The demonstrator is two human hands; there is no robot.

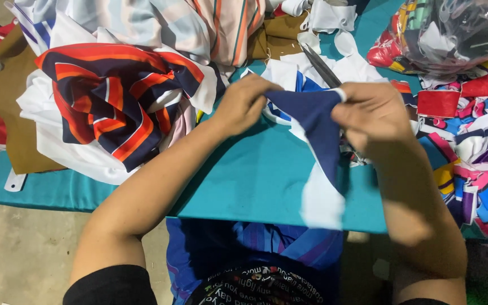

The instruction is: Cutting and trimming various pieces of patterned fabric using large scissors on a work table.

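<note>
Left hand (245,104) pinches corner of navy-and-white fabric piece (317,147); right hand (371,116) closed on opposite edge and on scissors (320,66). Piece held taut above teal table (244,181) — judgement: keep tension even, blades clear of fingertips. Scissor handles hidden in right palm; striped fabric heap (114,101) and scrap pile (475,152) cut off at edges.

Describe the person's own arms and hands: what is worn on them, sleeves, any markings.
Both forearms are bare from above the elbow down. Each upper arm ends in a short black sleeve, seen at the bottom edge of the picture. The left hand and the right hand wear no gloves. No rings, watch, bracelets or markings show on either arm.
</note>
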